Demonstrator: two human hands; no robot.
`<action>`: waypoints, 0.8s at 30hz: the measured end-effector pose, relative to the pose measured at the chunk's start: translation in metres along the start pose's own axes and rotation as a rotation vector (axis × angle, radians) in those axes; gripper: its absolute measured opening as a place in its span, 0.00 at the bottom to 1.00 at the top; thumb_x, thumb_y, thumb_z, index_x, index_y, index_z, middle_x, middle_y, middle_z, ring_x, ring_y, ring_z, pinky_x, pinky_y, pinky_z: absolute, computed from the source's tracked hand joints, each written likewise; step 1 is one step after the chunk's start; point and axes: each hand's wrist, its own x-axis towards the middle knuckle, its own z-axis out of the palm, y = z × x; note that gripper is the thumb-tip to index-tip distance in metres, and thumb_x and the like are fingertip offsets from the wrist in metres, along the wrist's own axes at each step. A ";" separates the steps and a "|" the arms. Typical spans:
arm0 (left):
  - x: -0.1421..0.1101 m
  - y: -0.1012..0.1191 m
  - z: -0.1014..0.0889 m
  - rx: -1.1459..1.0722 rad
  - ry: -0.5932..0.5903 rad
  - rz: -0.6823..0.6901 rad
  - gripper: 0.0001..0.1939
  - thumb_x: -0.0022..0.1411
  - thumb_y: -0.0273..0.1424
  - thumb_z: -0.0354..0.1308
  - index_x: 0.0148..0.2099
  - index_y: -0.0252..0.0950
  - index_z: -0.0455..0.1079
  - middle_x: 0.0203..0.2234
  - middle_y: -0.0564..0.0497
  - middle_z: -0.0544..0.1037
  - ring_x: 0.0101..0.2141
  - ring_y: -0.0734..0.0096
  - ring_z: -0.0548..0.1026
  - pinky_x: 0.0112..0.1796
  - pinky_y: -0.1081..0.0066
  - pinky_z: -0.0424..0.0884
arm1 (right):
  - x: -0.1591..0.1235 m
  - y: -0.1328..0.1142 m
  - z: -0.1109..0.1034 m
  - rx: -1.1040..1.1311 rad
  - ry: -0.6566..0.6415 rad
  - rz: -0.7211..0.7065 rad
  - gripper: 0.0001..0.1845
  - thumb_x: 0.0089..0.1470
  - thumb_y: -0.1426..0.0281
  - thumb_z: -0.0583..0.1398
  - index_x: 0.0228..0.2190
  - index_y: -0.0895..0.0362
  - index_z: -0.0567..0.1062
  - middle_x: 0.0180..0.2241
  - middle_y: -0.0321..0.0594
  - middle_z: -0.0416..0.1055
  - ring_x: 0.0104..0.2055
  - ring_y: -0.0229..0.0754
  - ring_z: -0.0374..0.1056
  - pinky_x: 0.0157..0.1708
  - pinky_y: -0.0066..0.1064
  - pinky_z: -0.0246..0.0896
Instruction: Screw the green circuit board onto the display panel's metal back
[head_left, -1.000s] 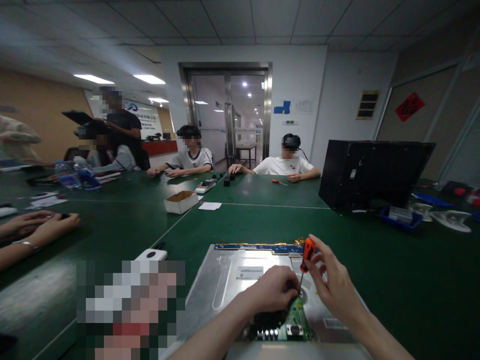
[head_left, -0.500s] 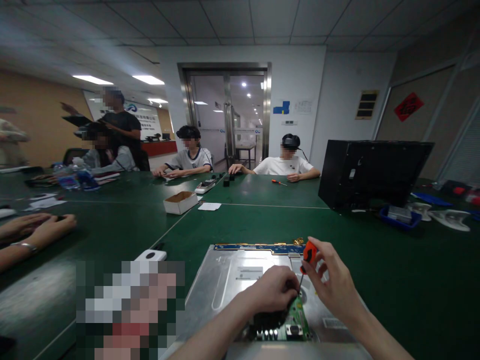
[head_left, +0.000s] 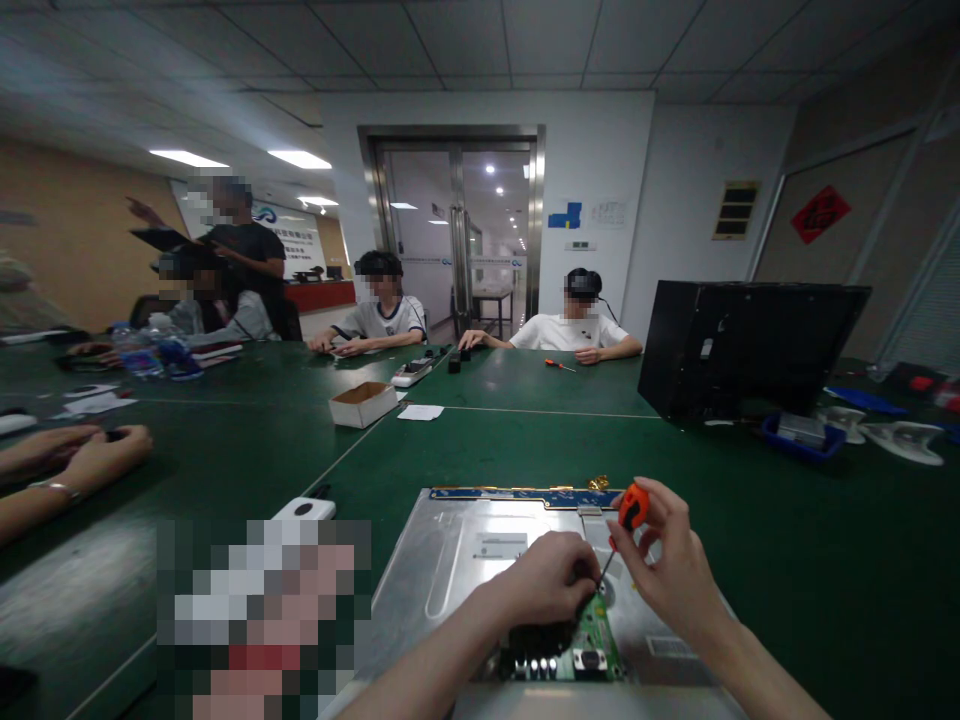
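Observation:
My right hand (head_left: 675,565) pinches the orange and black handle of a screwdriver (head_left: 634,508) between thumb and fingers. The thin shaft slants down to the left, and its tip meets the top edge of a green circuit board (head_left: 598,632). Right by that tip, my left hand (head_left: 551,582) is closed, with fingertips curled inward; whatever they grip, if anything, is hidden. The board lies on a silver metal panel (head_left: 409,600), partly covered by my left hand and its shadow. Along the panel's far edge runs a narrow blue circuit strip (head_left: 502,496).
A white device (head_left: 307,508) lies left of the panel. Farther off stand a small open box (head_left: 363,406) and a black monitor housing (head_left: 750,345), with a blue tray (head_left: 802,435) beside it. A co-worker's hands (head_left: 97,460) rest at the left; other people sit across the green table (head_left: 517,440).
The screwdriver's handle has swung to the right with my right hand, so its shaft leans more. Its tip and my left hand stay in nearly the same place.

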 end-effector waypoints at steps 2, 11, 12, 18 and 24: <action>0.000 0.000 0.000 -0.002 0.010 -0.004 0.09 0.56 0.20 0.60 0.38 0.32 0.78 0.31 0.49 0.80 0.29 0.70 0.73 0.30 0.76 0.62 | 0.000 0.000 0.000 0.020 -0.006 0.011 0.21 0.66 0.60 0.54 0.54 0.55 0.56 0.32 0.41 0.75 0.19 0.36 0.68 0.16 0.26 0.65; -0.001 -0.001 0.002 -0.023 0.024 0.002 0.09 0.56 0.20 0.60 0.38 0.33 0.78 0.30 0.50 0.80 0.29 0.70 0.73 0.31 0.76 0.63 | 0.001 -0.001 -0.002 -0.025 -0.042 -0.024 0.20 0.66 0.63 0.53 0.56 0.54 0.60 0.33 0.40 0.72 0.22 0.37 0.69 0.19 0.27 0.67; -0.001 -0.001 0.002 -0.026 0.025 0.003 0.09 0.56 0.21 0.60 0.38 0.33 0.78 0.30 0.50 0.80 0.28 0.70 0.73 0.30 0.76 0.63 | 0.003 -0.003 -0.003 -0.011 -0.051 -0.032 0.19 0.67 0.64 0.53 0.57 0.54 0.60 0.35 0.41 0.71 0.24 0.37 0.70 0.20 0.27 0.68; -0.001 -0.001 0.001 -0.012 0.019 -0.001 0.08 0.56 0.21 0.60 0.38 0.33 0.78 0.30 0.49 0.80 0.29 0.69 0.73 0.31 0.75 0.64 | 0.007 -0.008 -0.006 0.013 -0.075 -0.045 0.21 0.68 0.68 0.50 0.61 0.53 0.59 0.39 0.43 0.71 0.28 0.38 0.72 0.22 0.27 0.69; 0.000 -0.002 0.002 0.003 -0.009 -0.004 0.10 0.56 0.22 0.59 0.39 0.34 0.78 0.30 0.50 0.80 0.29 0.68 0.73 0.31 0.75 0.65 | 0.002 -0.002 -0.004 -0.038 -0.031 0.008 0.23 0.66 0.58 0.53 0.56 0.56 0.59 0.27 0.36 0.71 0.20 0.38 0.68 0.16 0.27 0.65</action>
